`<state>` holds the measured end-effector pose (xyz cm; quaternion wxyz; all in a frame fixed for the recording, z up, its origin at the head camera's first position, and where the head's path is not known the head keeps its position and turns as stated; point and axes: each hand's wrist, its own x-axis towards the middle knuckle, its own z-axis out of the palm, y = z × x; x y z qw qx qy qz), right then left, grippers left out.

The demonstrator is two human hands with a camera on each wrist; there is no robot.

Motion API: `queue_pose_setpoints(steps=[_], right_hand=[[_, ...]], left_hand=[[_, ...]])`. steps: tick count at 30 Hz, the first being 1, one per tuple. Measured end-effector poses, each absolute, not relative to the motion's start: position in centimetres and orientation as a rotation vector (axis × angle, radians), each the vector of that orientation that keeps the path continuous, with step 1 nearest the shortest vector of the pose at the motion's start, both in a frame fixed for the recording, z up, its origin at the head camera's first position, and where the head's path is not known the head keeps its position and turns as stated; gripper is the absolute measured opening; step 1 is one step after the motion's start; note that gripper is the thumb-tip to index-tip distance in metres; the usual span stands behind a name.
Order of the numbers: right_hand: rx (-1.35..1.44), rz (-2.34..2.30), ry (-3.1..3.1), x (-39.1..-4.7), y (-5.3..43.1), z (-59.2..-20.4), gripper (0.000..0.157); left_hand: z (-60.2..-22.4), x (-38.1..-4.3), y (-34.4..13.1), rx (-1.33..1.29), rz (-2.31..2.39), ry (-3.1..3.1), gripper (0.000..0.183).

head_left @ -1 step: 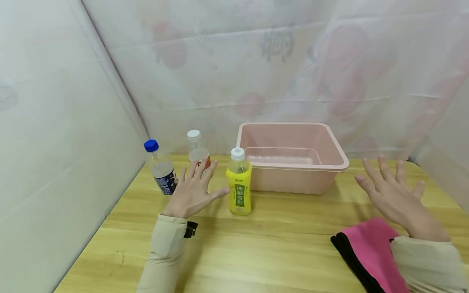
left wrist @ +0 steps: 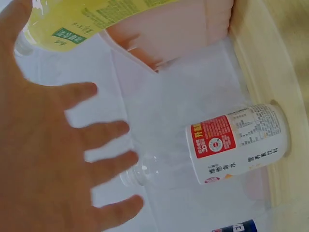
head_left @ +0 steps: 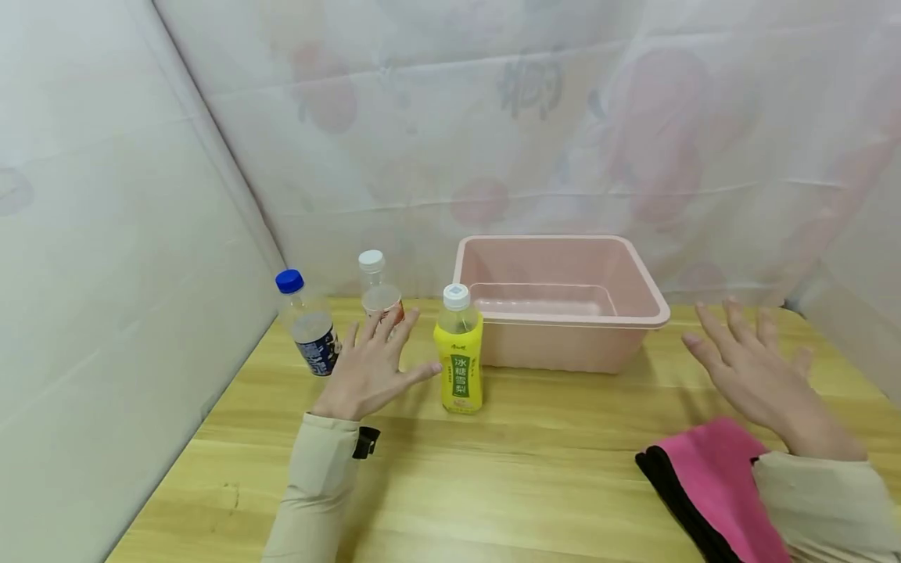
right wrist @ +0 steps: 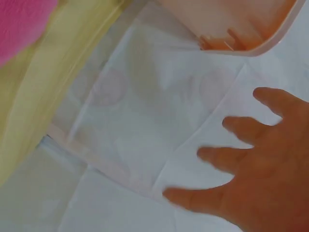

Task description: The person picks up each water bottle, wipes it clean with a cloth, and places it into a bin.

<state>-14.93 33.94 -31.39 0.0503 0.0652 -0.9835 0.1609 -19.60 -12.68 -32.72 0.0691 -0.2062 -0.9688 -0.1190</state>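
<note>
Clear white-capped bottle (head_left: 382, 294), partly behind left hand (head_left: 368, 369)

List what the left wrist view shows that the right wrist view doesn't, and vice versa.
Only the left wrist view shows the left hand, yellow bottle, white-labelled bottle and part of a dark blue label.

Only the right wrist view shows the right hand and pink cloth.

Both show the pink tub, wooden table and pale sheet.

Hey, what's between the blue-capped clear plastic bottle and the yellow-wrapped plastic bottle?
In the head view, a white-capped clear plastic bottle appears between them, set farther back; the person's bare left hand also shows between, partly hiding it.
</note>
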Motion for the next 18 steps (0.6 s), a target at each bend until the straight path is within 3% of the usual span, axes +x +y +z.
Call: queue_pose_setpoints(steps=[7, 18], right_hand=[[0.254, 0.357, -2.990, -14.9, 34.4, -30.6, 0.069], [0.317, 0.266, -3.138, -13.2, 37.0, -32.5, 0.064]], left_hand=[[-32.5, -19.4, -12.7, -0.748, -0.356, -2.823, 0.077], [-32.6, -19.4, -12.9, -0.823, -0.315, -2.765, 0.067]])
